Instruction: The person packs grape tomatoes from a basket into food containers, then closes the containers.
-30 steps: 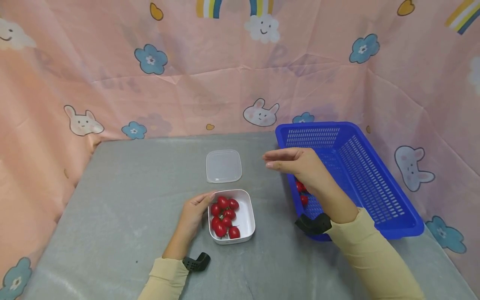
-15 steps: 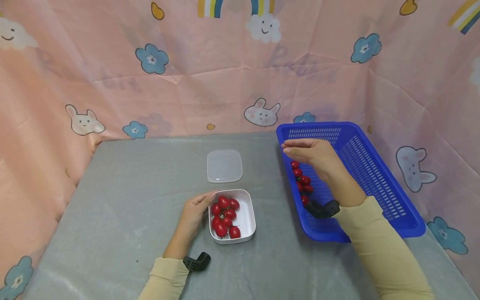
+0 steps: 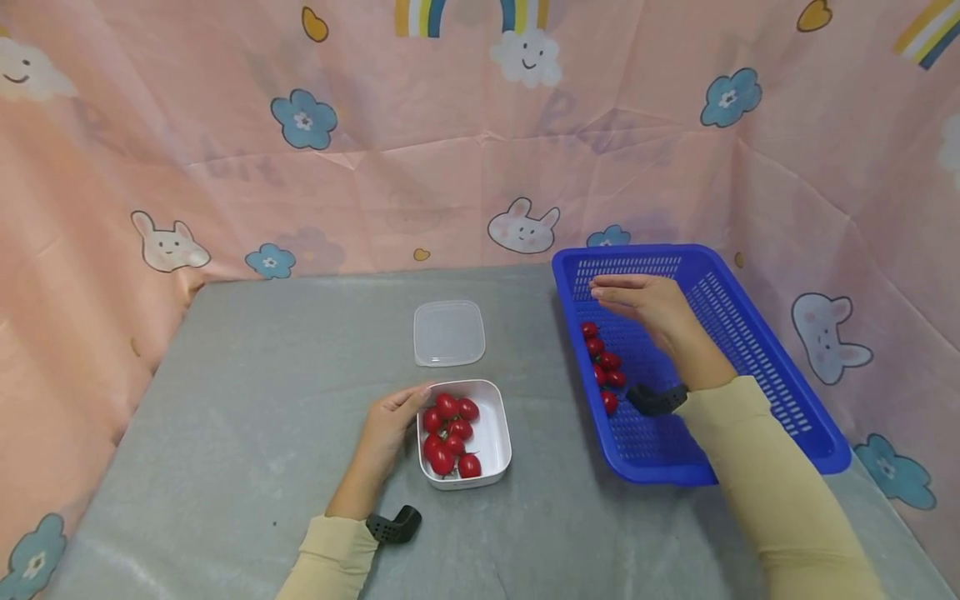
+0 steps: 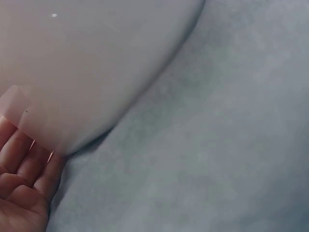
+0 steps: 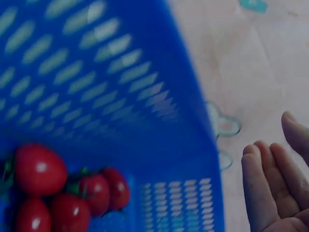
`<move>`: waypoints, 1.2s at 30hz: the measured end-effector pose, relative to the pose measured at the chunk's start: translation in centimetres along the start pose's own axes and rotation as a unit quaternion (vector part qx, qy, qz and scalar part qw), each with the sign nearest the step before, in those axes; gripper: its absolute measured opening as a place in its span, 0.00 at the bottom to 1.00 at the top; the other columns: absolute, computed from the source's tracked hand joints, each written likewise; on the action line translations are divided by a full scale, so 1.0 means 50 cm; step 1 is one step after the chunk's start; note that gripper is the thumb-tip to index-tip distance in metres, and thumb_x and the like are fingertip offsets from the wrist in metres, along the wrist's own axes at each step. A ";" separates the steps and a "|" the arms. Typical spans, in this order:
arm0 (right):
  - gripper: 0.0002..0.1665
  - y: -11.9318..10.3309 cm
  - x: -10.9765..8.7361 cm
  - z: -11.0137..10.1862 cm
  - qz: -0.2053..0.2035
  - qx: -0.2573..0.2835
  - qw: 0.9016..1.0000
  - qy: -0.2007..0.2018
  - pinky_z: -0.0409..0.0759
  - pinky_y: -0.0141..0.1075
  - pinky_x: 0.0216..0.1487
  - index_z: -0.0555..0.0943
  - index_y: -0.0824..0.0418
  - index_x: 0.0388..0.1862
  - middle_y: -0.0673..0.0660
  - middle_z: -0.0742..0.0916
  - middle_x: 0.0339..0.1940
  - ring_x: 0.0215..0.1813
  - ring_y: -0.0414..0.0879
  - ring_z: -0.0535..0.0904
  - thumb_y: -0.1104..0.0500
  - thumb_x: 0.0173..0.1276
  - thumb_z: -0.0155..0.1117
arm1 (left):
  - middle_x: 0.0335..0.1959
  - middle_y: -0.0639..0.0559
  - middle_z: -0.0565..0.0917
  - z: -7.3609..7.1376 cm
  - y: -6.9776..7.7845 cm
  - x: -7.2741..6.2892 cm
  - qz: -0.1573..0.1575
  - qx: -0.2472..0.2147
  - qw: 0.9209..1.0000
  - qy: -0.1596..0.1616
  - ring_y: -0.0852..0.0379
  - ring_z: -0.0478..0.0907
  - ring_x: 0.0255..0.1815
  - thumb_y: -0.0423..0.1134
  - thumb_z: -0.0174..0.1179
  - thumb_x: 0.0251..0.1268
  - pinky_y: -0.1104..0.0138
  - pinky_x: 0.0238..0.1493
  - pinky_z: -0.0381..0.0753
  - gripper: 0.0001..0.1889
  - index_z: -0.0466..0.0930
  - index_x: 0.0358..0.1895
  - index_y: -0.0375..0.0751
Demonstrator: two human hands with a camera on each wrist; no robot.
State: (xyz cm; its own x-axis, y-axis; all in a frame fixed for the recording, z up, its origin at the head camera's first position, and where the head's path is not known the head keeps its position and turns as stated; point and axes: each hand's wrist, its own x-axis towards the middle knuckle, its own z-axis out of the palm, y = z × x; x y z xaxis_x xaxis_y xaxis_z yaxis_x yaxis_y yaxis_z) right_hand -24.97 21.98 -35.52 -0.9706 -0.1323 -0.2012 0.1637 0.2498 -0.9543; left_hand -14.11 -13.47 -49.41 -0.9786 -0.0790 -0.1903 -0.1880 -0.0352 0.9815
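Note:
My left hand [image 3: 387, 425] holds a square white container [image 3: 491, 433] at its far left corner, fingertips at the rim. Inside it lie several red cherry tomatoes [image 3: 458, 428], leaving its right side bare. The left wrist view shows the left fingers [image 4: 17, 150] against the container's pale outer wall [image 4: 96, 63], their tips partly hidden. Over the blue basket [image 3: 757, 350] hovers my right hand [image 3: 654, 308], fingers straight, thumb apart, nothing between them. Several more cherry tomatoes [image 3: 609, 361] lie along the basket's left wall; the right wrist view shows them close up [image 5: 70, 212].
A clear, square lid [image 3: 449, 333] lies flat behind the container on the grey tabletop [image 3: 262, 400]. The basket stands at the right near the patterned pink cloth [image 3: 420, 167], which hangs behind and along both sides.
My right hand has moved right, from beside the basket's left rim to above its inside, uncovering the tomatoes there. My left hand and the container have stayed in place.

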 end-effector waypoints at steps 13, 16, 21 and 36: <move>0.39 0.047 0.044 -0.032 0.047 -0.036 0.998 -0.004 0.70 0.42 0.72 0.70 0.69 0.71 0.31 0.84 0.37 0.45 0.24 0.81 0.49 0.67 0.68 | 0.55 0.44 0.86 0.001 0.003 -0.002 -0.006 0.001 1.000 0.000 0.66 0.80 0.54 0.41 0.61 0.69 0.52 0.69 0.72 0.18 0.83 0.55 0.31; 0.38 0.057 0.050 -0.035 0.040 -0.036 0.999 -0.007 0.73 0.40 0.68 0.70 0.71 0.70 0.31 0.84 0.36 0.44 0.24 0.82 0.52 0.68 0.69 | 0.55 0.44 0.86 0.001 0.002 -0.003 -0.006 0.003 1.000 0.000 0.63 0.80 0.55 0.41 0.61 0.70 0.52 0.69 0.72 0.18 0.83 0.55 0.31; 0.38 0.072 0.057 -0.036 0.043 -0.062 0.997 -0.019 0.72 0.39 0.69 0.70 0.68 0.71 0.41 0.87 0.50 0.45 0.24 0.82 0.51 0.69 0.68 | 0.55 0.44 0.86 0.001 0.001 -0.003 -0.005 0.002 1.000 -0.001 0.63 0.80 0.55 0.41 0.61 0.70 0.53 0.68 0.73 0.18 0.83 0.55 0.31; 0.35 0.108 0.079 -0.039 0.068 -0.091 0.993 -0.043 0.69 0.46 0.72 0.70 0.67 0.71 0.65 0.76 0.70 0.52 0.33 0.83 0.54 0.70 0.66 | 0.51 0.48 0.88 0.001 0.003 -0.004 -0.004 -0.006 1.000 -0.003 0.71 0.81 0.50 0.39 0.61 0.70 0.71 0.57 0.77 0.18 0.82 0.55 0.29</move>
State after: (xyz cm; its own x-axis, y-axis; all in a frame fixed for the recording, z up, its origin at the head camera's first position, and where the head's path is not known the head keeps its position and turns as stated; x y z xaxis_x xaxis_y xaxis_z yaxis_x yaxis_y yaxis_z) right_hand -28.27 24.69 -41.02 -0.9215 -0.1646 -0.3518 0.2507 0.4398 -0.8624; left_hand -13.95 -13.38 -49.25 -0.9776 -0.0731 -0.1975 -0.1944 -0.0469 0.9798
